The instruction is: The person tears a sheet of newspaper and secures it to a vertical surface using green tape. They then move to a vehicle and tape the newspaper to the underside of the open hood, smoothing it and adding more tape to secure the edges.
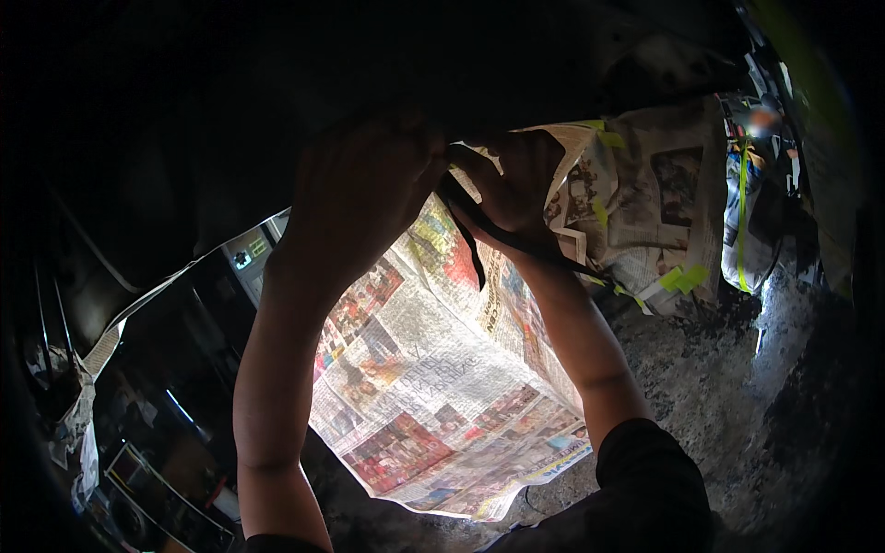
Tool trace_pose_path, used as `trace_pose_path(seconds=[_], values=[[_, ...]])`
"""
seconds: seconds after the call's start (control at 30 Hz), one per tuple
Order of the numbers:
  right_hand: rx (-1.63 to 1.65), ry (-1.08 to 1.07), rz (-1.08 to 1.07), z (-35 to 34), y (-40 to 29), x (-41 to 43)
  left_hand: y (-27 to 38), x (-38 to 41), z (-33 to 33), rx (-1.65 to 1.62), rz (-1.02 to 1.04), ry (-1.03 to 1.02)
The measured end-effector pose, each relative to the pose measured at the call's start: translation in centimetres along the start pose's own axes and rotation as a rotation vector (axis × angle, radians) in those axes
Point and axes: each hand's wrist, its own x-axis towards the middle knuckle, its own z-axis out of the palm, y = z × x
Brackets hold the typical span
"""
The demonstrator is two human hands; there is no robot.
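Observation:
My left hand [363, 190] is raised to the lower edge of a dark panel [228, 131], its fingertips mostly lost in shadow. A narrow black strip [515, 240] meets those fingertips and appears pinched there. One short tail of it hangs down, and the longer part crosses in front of my right wrist. My right hand [518, 183] is just to the right, fingers bent towards the left fingertips; its grip is unclear. Behind and below both hands hangs a large newspaper sheet [429, 373], brightly lit from behind.
More newspaper [643, 186], held with yellow-green tape [684, 278], covers a surface at right. Below is a stained grey floor [698, 380]. A dark rack or frame [166, 491] stands at lower left. Crumpled paper [83, 428] hangs at the far left.

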Motion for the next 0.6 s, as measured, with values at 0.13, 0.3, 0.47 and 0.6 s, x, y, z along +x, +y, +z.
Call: trace_pose_path(seconds=[0.13,0.3,0.47,0.6], values=[[-0.022,0.056,0.033,1.0,0.4,-1.0,0.0,0.0,1.1,0.007,0.096,0.079],[-0.017,0.035,0.173,0.4,1.1,-2.1,0.3,0.4,2.2,-0.009,0.087,0.076],[-0.059,0.18,0.259,0.7,1.3,-4.1,0.4,0.4,2.4,-0.005,0.01,0.01],[0.069,0.157,0.35,1.4,2.0,-6.1,1.3,0.1,2.1,-0.088,-0.107,-0.015]])
